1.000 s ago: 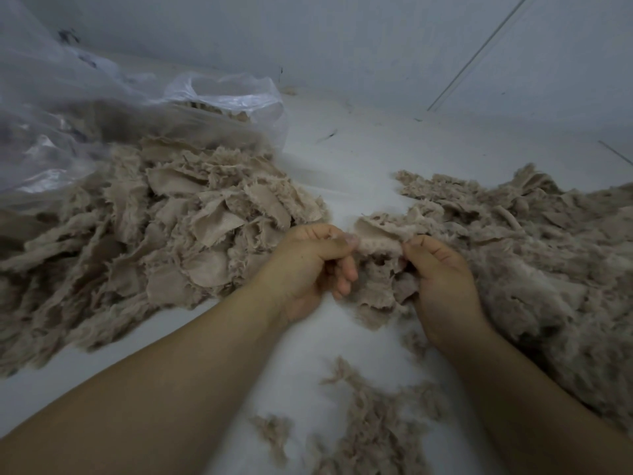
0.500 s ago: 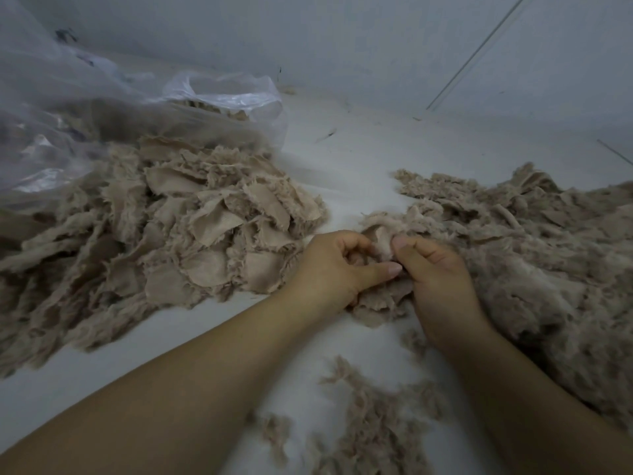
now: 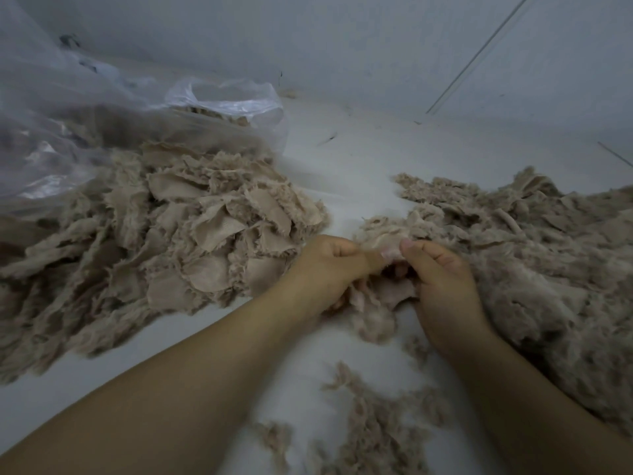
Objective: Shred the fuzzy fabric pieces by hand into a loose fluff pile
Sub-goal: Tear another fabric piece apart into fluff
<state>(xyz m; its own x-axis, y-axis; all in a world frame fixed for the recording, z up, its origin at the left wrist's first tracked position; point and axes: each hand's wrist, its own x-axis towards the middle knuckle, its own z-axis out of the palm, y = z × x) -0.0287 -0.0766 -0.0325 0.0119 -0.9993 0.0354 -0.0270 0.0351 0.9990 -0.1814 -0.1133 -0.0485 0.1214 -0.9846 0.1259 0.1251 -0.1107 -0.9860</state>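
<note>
Fabric scraps [image 3: 191, 234] lie heaped on the left of the white desk [image 3: 359, 159], most of them flat, whole pieces with frayed edges, so a large share of the work looks undone. On the right spreads a broad fluff pile [image 3: 534, 269], looser and woollier, though some strips in it look only partly torn. Between the two heaps, the left hand [image 3: 329, 269] and the right hand [image 3: 442, 286] each pinch one piece of fabric [image 3: 387, 286], thumbs close together at its upper edge and fingers curled under it, just at the near edge of the fluff pile. Judging by this, the tearing of that piece is in hand. Small tufts [image 3: 370, 430] are scattered on the desk nearer the person.

A clear plastic bag [image 3: 113, 121] lies behind the scraps at far left, its mouth open toward the middle; more of the same beige fabric shows inside, how much I cannot tell.
</note>
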